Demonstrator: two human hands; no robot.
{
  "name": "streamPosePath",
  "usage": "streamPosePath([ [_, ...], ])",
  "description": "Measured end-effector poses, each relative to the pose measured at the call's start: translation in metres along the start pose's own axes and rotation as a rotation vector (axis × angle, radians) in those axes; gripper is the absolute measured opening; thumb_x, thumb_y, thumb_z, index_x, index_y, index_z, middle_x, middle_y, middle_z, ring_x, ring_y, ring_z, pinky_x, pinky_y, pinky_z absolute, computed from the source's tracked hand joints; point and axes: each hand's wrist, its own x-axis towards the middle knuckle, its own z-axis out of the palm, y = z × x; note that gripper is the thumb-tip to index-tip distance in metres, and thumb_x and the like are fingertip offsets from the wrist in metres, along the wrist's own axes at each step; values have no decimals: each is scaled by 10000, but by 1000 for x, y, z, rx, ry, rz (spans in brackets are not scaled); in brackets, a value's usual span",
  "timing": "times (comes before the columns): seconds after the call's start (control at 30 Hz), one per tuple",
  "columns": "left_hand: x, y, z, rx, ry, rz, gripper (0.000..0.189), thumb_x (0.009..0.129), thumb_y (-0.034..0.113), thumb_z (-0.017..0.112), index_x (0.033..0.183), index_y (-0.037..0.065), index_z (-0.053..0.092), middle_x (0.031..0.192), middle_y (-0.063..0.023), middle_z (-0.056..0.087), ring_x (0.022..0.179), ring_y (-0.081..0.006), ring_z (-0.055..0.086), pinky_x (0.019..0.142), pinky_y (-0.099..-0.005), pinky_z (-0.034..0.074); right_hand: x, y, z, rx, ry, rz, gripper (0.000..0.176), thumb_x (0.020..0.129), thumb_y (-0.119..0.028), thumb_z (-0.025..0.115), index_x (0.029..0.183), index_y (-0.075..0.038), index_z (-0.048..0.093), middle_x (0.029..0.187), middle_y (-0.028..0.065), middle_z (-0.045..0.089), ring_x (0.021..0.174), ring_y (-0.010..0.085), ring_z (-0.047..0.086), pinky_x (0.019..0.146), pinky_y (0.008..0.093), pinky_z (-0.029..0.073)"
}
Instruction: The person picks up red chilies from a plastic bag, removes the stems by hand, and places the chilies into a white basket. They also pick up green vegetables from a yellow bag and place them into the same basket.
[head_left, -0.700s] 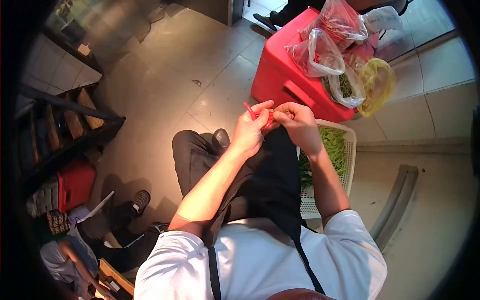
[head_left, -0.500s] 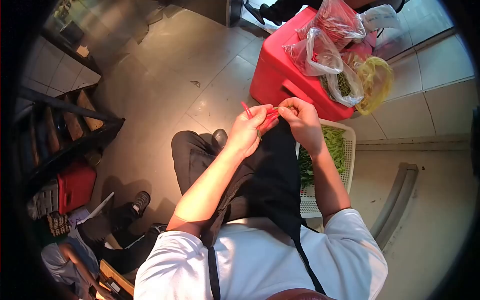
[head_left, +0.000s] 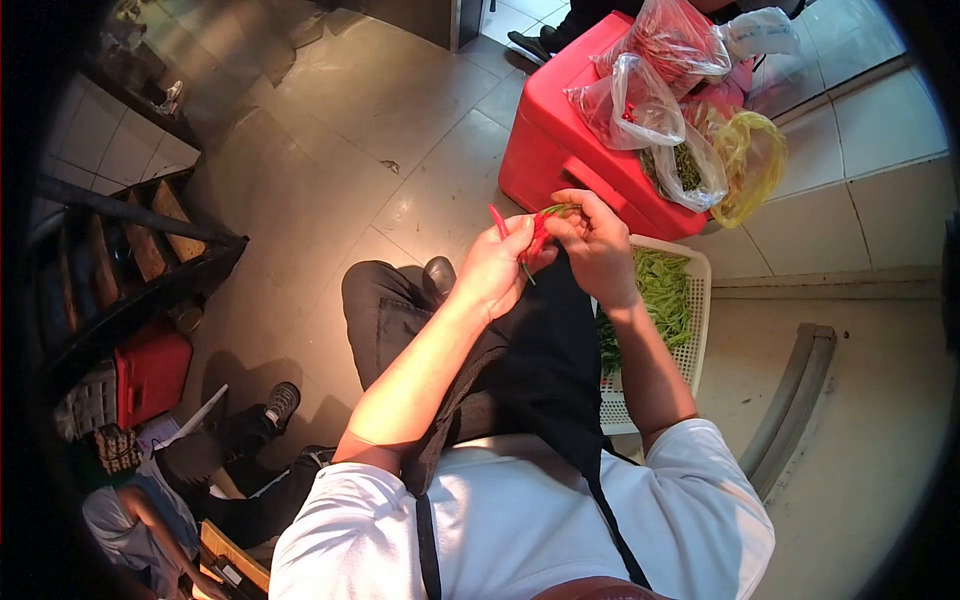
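Above my lap, my left hand (head_left: 492, 268) is closed around several red chili peppers (head_left: 541, 228). One red tip sticks up past the thumb, and a green stem hangs below the fingers. My right hand (head_left: 602, 250) meets it from the right, thumb and forefinger pinching the green stem (head_left: 566, 208) of a chili. Parts of the chilies are hidden by the fingers. Beside my right forearm, a cream plastic basket (head_left: 703, 300) holds green leafy vegetables (head_left: 662, 300).
Ahead to the right, a red cooler box (head_left: 545, 130) carries clear bags (head_left: 640, 105) and a yellow bag (head_left: 750, 165). Wooden-tread stairs (head_left: 140, 240) rise on the left. A seated person (head_left: 140, 510) is at lower left. A dark shoe (head_left: 528, 46) shows beyond the box.
My right hand has shifted slightly left and down, its fingers now on a more visible green stem. The chilies in my left hand have turned a little. The shoe beyond the box has moved.
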Motion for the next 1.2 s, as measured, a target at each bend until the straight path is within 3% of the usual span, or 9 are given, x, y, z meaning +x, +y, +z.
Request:
streamPosePath([
  [0.07,-4,1,10,-41,48,10,225,991,207,506,1101,26,583,961,-37,632,809,-121,620,756,-256,554,-6,11,7,338,-19,143,291,865,17,625,1149,15,564,843,80,631,747,89,622,641,230,508],
  [0.37,2,-10,1,48,45,44,260,989,200,514,1166,16,565,944,-40,638,742,-117,612,651,-224,517,-11,15,8,445,163,80,356,872,64,599,1214,37,505,979,72,602,816,85,608,701,201,503],
  [0.57,4,-19,4,144,83,167,263,991,187,517,1176,6,563,905,-38,630,673,-108,556,566,-205,449,-11,8,11,402,256,46,380,870,53,606,1229,33,485,956,72,613,814,86,600,715,205,494],
  [0.77,0,-12,4,296,104,217,266,992,193,514,1165,-2,563,896,-45,628,655,-107,538,557,-208,429,-15,18,5,437,146,159,346,884,13,611,1211,28,496,884,50,635,799,81,599,693,211,492],
  [0.97,-3,-14,14,259,146,215,259,997,197,501,1152,0,569,854,-35,614,651,-95,532,533,-211,423,-19,12,10,0,288,-51,309,897,-11,608,1188,23,508,875,60,654,772,76,602,691,215,487],
  [1.07,-1,-20,10,254,164,223,256,1001,195,491,1147,1,571,816,-42,608,614,-90,520,529,-208,420,-21,21,19,267,317,-85,306,896,-12,612,1183,20,509,858,56,654,758,81,602,683,217,486],
  [1.2,-1,-11,11,344,211,239,256,1007,189,478,1151,-4,565,759,-47,597,558,-81,495,513,-198,407,-19,19,19,368,268,18,311,893,-10,618,1182,20,507,843,52,654,743,80,601,673,215,486],
])
